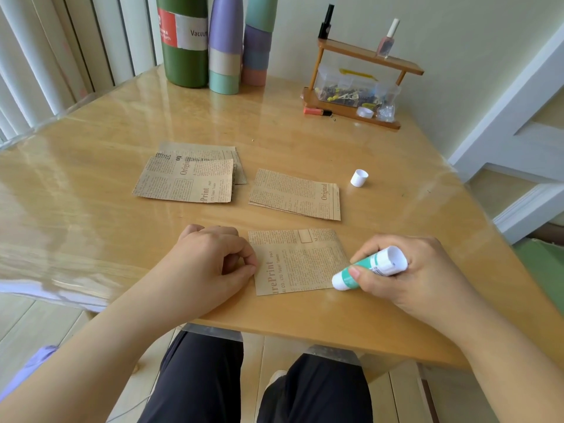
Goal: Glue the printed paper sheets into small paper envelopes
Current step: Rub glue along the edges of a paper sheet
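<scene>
A brown printed paper sheet [297, 261] lies flat near the table's front edge. My left hand [210, 257] pinches its left edge between thumb and fingers. My right hand [406, 270] grips a white and green glue stick [366, 268], whose tip points down at the sheet's lower right corner. The stick's white cap [359, 178] lies loose on the table to the right. Two piles of the same printed paper sit farther back: one at the left [186, 175] and one in the middle [294, 194].
The wooden table [91, 193] has a glossy clear cover. At the back stand a green flask [183, 41] and stacked pastel cups [225, 47]. A small wooden rack [360, 80] with nail polish bottles and a clear box stands at the back right.
</scene>
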Available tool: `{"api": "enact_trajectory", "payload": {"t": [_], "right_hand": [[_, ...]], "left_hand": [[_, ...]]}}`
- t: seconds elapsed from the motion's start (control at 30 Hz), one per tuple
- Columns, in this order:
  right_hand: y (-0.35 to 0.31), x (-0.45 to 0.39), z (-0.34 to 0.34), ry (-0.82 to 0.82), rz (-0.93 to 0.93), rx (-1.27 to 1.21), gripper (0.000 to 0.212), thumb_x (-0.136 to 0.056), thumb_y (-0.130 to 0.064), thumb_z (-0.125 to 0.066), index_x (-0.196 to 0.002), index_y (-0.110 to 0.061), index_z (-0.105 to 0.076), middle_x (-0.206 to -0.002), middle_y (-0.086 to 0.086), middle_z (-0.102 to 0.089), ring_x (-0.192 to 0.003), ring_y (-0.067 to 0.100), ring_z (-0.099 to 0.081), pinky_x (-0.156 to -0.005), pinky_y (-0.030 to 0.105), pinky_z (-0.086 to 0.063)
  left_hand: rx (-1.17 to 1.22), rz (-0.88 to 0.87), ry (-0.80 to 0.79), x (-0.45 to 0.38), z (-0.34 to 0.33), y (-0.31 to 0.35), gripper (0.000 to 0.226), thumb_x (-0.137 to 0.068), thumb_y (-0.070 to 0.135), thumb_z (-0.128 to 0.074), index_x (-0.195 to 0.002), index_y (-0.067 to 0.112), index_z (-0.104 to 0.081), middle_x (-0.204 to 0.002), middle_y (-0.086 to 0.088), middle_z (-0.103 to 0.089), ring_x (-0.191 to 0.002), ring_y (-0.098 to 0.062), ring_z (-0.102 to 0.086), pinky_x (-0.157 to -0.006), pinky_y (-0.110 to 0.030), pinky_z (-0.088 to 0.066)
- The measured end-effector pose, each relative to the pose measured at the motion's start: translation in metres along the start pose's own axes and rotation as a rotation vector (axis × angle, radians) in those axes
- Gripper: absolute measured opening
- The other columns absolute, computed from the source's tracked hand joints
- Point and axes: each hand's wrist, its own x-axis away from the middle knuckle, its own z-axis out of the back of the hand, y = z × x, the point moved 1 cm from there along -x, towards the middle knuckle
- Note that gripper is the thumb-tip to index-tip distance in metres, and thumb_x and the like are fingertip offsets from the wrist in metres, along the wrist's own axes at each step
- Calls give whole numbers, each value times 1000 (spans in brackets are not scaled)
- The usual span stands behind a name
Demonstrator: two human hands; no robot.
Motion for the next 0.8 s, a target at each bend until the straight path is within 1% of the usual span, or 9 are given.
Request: {"api": "enact_trajectory", "payload": {"t": [0.13,0.2,0.3,0.33,0.4,0.47,0.6,0.7,0.8], "right_hand": [[5,-7,1,39,-29,-7,14,-73,-17,-79,-63,-17,-68,-50,-17,-55,-49,2,-45,-46,9,-31],[9,-14,1,53,-51,-16,14,-74,-16,-77,-64,-16,-68,-49,-12,-54,-47,4,-41,-44,11,-29],[11,-25,-1,71,-61,-19,14,-76,-17,-75,-64,-15,-67,-51,-1,-53,-47,6,-36,-43,14,-26],[11,-28,-1,76,-57,-17,14,-77,-17,-74,-65,-15,-67,-50,-2,-54,-47,6,-35,-43,14,-26],[10,-32,-1,82,-51,-8,14,-78,-15,-73,-66,-12,-67,-47,-14,-54,-46,5,-38,-44,12,-26],[10,-33,0,78,-49,5,14,-79,-14,-73,-67,-10,-67,-46,-20,-54,-45,3,-40,-44,11,-27],[13,-24,1,85,-51,11,13,-76,-18,-74,-65,-14,-67,-47,-11,-51,-44,6,-36,-43,13,-27],[12,-12,5,82,-61,46,12,-73,-20,-75,-64,-17,-68,-51,-4,-54,-47,6,-40,-43,12,-28],[10,-1,8,80,-76,71,10,-71,-20,-76,-64,-19,-68,-59,-2,-59,-50,5,-45,-45,11,-32]], "left_hand": [[4,1,-1,0,0,0,11,-72,31,-58,-68,39,-53,-56,14,-41,-65,4,-46,-71,-29,-39],[7,2,-4,0,0,0,11,-72,31,-58,-68,40,-53,-56,13,-41,-64,4,-46,-70,-29,-39],[12,4,-9,0,0,0,12,-72,31,-58,-67,40,-51,-56,13,-41,-64,3,-46,-67,-27,-37],[14,4,-8,0,1,1,13,-72,31,-58,-67,40,-51,-56,13,-41,-64,3,-46,-66,-27,-36],[15,5,-7,0,1,1,12,-72,30,-59,-68,39,-53,-56,13,-42,-65,2,-46,-66,-28,-36],[16,6,-6,0,1,1,12,-72,30,-59,-67,39,-53,-56,14,-41,-64,3,-46,-67,-30,-38],[6,8,-18,0,1,1,13,-72,30,-59,-67,41,-52,-56,14,-41,-64,3,-46,-67,-26,-36],[-2,12,-30,0,2,1,13,-72,31,-58,-67,42,-51,-56,14,-41,-65,0,-47,-68,-22,-32],[-12,11,-35,0,2,2,12,-72,32,-58,-67,41,-52,-56,13,-42,-66,-1,-48,-68,-22,-33]]}}
